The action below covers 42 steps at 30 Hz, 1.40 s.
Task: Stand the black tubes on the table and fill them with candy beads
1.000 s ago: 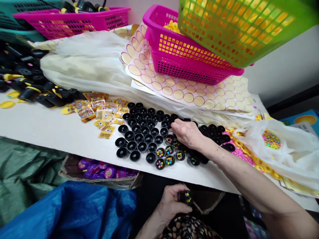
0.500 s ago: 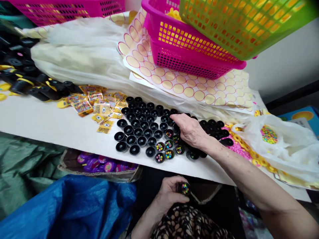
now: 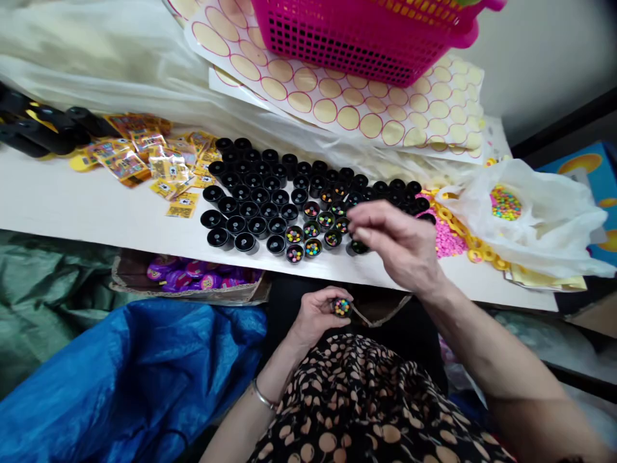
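Note:
My left hand [image 3: 311, 316], low in front of my body, is closed around a small black cup [image 3: 342, 307] holding colourful beads or candies. My right hand [image 3: 402, 243] hovers over the right part of the cup rows, at the table's front edge. Its thumb and fingers are drawn together; what they hold, if anything, I cannot make out. On the table stand many black cups [image 3: 249, 210] in rows, open side up. Several cups [image 3: 313, 247] nearest my right hand contain colourful pieces; those farther left show bare insides.
A white plastic bag [image 3: 544, 212] with colourful pieces lies at the right, beside pink pellets [image 3: 449, 236] and yellow plastic parts [image 3: 475, 249]. Printed packets [image 3: 168, 168] are at the left. Behind are sticker sheets [image 3: 347, 116] under a pink basket [image 3: 347, 42]. Below sits a box of purple toys [image 3: 193, 273].
My right hand has lifted from the back cups and come toward me, its pointing finger now curled in. My left hand still holds the filled cup. The view has tilted downward.

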Each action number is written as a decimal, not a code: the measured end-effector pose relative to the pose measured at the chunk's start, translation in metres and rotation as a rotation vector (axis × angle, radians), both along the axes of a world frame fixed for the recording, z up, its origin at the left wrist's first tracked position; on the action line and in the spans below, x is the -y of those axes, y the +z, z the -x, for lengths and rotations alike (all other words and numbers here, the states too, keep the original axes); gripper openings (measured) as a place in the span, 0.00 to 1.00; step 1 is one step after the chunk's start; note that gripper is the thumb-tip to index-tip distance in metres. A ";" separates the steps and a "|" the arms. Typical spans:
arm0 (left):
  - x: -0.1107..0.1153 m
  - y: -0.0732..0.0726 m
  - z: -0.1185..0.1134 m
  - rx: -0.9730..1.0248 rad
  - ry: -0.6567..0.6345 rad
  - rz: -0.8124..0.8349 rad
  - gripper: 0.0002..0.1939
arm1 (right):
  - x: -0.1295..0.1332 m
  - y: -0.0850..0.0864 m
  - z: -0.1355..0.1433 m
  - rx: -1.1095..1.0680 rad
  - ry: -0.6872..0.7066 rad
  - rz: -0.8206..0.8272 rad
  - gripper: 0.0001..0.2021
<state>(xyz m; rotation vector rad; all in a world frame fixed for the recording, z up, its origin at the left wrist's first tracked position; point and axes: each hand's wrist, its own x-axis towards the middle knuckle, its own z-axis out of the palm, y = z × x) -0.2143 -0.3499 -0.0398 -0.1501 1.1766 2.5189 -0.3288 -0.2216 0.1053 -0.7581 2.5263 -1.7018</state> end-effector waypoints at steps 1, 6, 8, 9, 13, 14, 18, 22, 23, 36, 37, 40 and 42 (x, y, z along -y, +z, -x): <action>0.000 0.002 -0.001 -0.007 0.017 0.019 0.20 | -0.005 -0.002 -0.018 0.094 -0.006 0.059 0.07; 0.004 0.021 -0.004 -0.134 0.103 0.219 0.19 | -0.015 -0.026 -0.087 0.434 -0.189 0.281 0.08; 0.007 0.038 -0.003 -0.294 0.126 0.401 0.16 | -0.009 -0.034 -0.100 0.588 -0.290 0.480 0.09; 0.008 0.047 -0.002 -0.394 0.153 0.518 0.15 | -0.005 -0.036 -0.103 0.671 -0.321 0.587 0.09; 0.011 0.084 0.000 -0.807 0.328 1.059 0.19 | 0.007 -0.040 -0.101 0.992 -0.273 0.896 0.15; 0.010 0.089 0.000 -0.888 0.348 1.175 0.21 | 0.009 -0.040 -0.099 1.060 -0.258 0.940 0.17; 0.001 0.088 0.001 -0.994 0.309 1.392 0.22 | 0.011 -0.041 -0.092 1.192 -0.284 1.037 0.18; -0.002 0.079 0.001 -0.798 0.293 1.282 0.22 | 0.008 -0.045 -0.090 1.224 -0.305 1.101 0.19; -0.001 0.078 0.000 -0.750 0.285 1.231 0.22 | 0.008 -0.046 -0.090 1.232 -0.304 1.125 0.19; 0.015 0.074 -0.001 -0.179 0.308 0.304 0.20 | -0.008 -0.050 -0.098 1.288 -0.269 1.271 0.07; 0.015 0.074 -0.001 -0.201 0.307 0.328 0.20 | -0.010 -0.051 -0.100 1.276 -0.271 1.244 0.05; 0.016 0.076 0.001 -0.303 0.313 0.445 0.19 | -0.016 -0.053 -0.105 1.247 -0.289 1.142 0.11; 0.016 0.078 0.002 -0.346 0.303 0.493 0.20 | -0.020 -0.056 -0.108 1.247 -0.336 1.080 0.11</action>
